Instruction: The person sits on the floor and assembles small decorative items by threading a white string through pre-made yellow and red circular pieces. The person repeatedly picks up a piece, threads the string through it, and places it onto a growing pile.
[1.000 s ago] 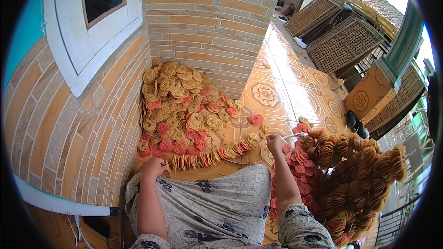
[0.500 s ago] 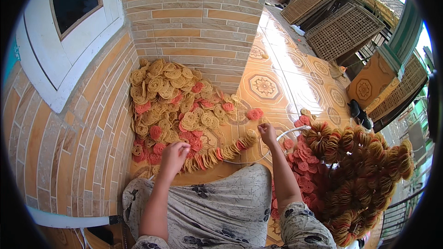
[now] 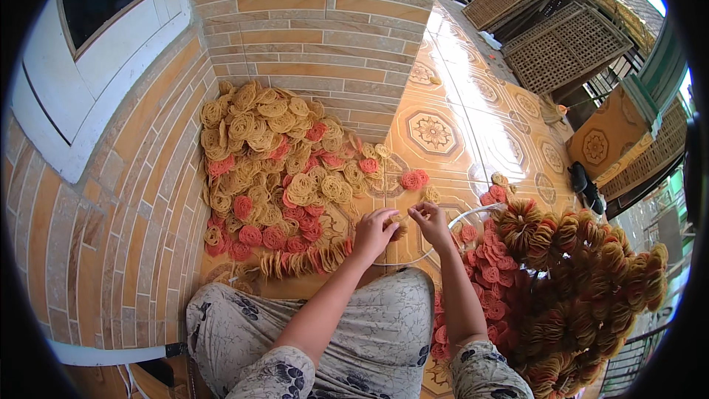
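A row of yellow and pink lacy discs, each made of coiled strands, lies threaded side by side [image 3: 310, 260] in front of my lap. Over its right end my left hand [image 3: 375, 230] is closed, with a bit of yellow disc [image 3: 399, 231] showing past its fingers. Close beside it, my right hand [image 3: 430, 219] is pinched; whatever is between its fingertips is too small to make out. A thin white strip [image 3: 473, 212] curves out behind the right hand. Loose discs lie in a large pile [image 3: 269, 155] ahead and to the left.
Bunches of threaded discs [image 3: 591, 288] stand at my right, beside a heap of pink discs [image 3: 487, 266]. A brick-patterned wall [image 3: 310, 37] closes off the far left. Beyond are patterned floor tiles [image 3: 432, 131], dark shoes [image 3: 587, 188] and woven racks [image 3: 565, 48].
My left hand has moved right, from beside the pile to the row's end near my right hand. The right hand stays nearly in place. The view has shifted slightly.
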`<control>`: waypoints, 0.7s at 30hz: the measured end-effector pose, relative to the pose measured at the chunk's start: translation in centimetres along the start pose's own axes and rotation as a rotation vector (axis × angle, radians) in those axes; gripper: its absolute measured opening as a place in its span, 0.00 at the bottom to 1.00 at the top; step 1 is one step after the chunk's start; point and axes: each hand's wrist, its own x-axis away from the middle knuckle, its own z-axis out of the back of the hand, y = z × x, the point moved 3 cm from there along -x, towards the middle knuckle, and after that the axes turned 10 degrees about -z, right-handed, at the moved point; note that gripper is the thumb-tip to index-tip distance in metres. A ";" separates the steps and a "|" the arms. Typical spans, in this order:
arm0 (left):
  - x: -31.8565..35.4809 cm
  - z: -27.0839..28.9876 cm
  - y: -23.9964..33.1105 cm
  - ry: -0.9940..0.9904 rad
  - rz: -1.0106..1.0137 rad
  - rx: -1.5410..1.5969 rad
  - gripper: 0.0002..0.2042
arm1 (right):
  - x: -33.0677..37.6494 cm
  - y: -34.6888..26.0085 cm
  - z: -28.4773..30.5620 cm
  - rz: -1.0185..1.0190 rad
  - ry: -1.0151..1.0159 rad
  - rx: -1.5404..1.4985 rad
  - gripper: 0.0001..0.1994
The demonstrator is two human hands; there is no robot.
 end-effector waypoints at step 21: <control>-0.9 -2.4 -1.4 -0.018 0.375 0.337 0.10 | -2.1 4.2 0.3 -0.171 0.075 -0.449 0.16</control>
